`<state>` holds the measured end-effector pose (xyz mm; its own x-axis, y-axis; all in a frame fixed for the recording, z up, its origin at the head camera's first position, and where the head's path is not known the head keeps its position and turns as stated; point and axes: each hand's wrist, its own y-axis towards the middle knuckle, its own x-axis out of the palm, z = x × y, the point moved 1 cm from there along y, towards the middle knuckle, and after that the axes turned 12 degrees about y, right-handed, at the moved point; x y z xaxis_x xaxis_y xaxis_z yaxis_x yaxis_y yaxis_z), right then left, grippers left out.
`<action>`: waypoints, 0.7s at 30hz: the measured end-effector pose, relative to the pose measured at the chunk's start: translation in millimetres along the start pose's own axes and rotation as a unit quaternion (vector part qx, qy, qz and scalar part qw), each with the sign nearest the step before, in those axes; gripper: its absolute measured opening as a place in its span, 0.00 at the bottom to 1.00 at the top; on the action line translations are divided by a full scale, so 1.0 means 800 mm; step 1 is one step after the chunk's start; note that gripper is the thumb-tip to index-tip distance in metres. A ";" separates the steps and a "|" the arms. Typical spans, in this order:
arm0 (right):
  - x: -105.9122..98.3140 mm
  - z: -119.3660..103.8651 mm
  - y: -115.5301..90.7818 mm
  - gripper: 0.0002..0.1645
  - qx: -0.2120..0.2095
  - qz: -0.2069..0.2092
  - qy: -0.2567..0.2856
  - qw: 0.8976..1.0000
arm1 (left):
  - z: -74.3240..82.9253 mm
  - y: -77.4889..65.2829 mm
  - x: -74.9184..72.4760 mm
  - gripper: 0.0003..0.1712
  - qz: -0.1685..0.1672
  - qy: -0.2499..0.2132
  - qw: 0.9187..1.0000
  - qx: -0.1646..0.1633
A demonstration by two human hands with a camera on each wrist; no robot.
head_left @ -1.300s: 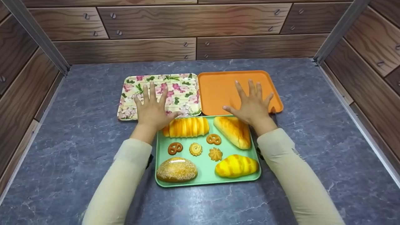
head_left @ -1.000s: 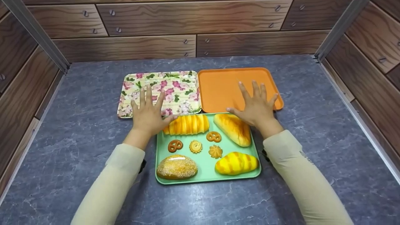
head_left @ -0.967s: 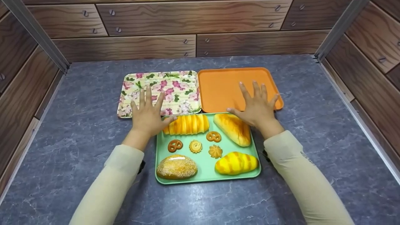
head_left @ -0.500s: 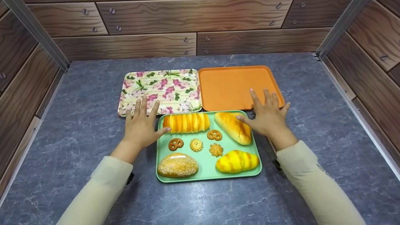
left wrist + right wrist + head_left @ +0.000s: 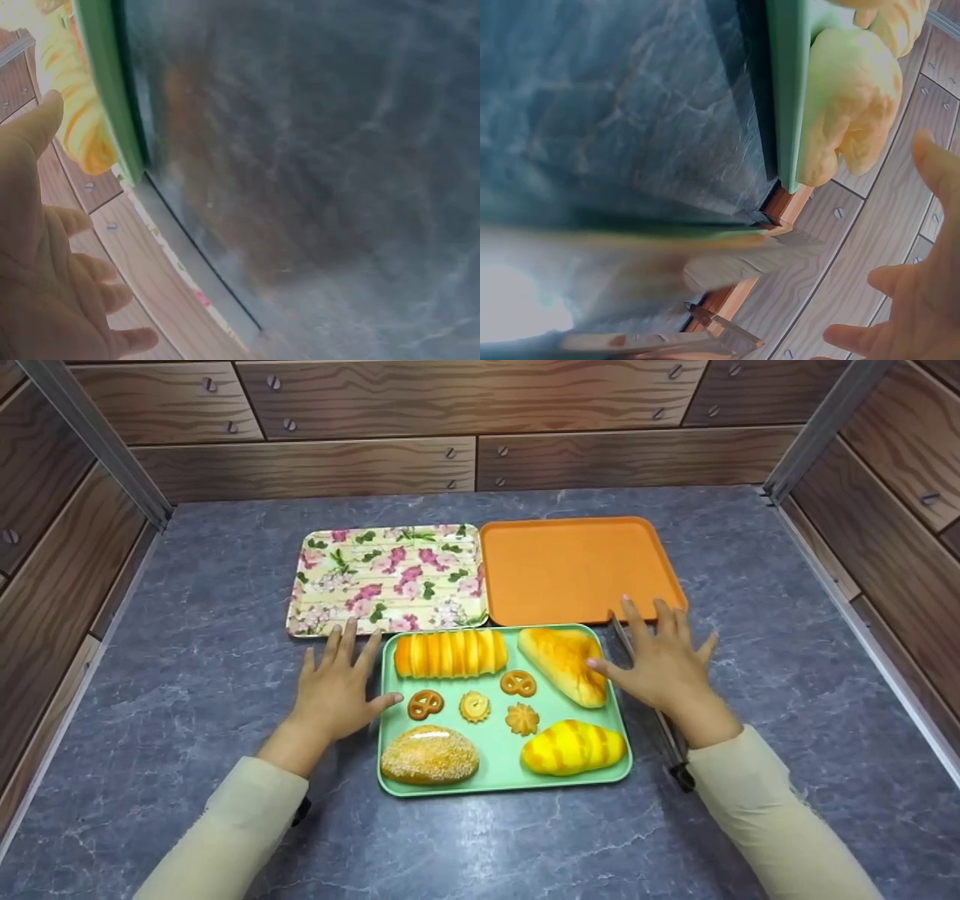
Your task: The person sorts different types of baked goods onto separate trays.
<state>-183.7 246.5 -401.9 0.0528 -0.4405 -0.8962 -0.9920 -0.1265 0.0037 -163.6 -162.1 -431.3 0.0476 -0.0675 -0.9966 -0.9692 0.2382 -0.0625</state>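
My left hand hovers at the left edge of the green tray, fingers spread and holding nothing. Over the tray's right edge is my right hand, also spread, its thumb overlapping the triangular bread in the head view. Metal tongs lie beside the tray, partly hidden beneath this hand in the head view. On the tray sit a ridged loaf, a seeded bun, a yellow striped roll, two pretzels and two small cookies.
Behind the green tray, a floral tray and an orange tray stand side by side, with nothing on them. Wood-patterned walls enclose the grey marbled tabletop at the back and sides.
Both hands have drawn back toward the person and moved apart, from over the rear trays to the green tray's sides. More of the tongs now shows. The food has stayed in place.
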 end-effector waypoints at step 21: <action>0.005 0.029 -0.044 0.66 0.036 -0.015 0.003 0.999 | 0.000 -0.004 0.021 0.54 -0.027 -0.017 0.998 0.050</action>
<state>-151.0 269.9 -415.9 0.0835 -0.4437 -0.8923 -0.9956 -0.0754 -0.0557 -159.6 -164.1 -447.9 0.1100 -0.0500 -0.9927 -0.9363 0.3298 -0.1204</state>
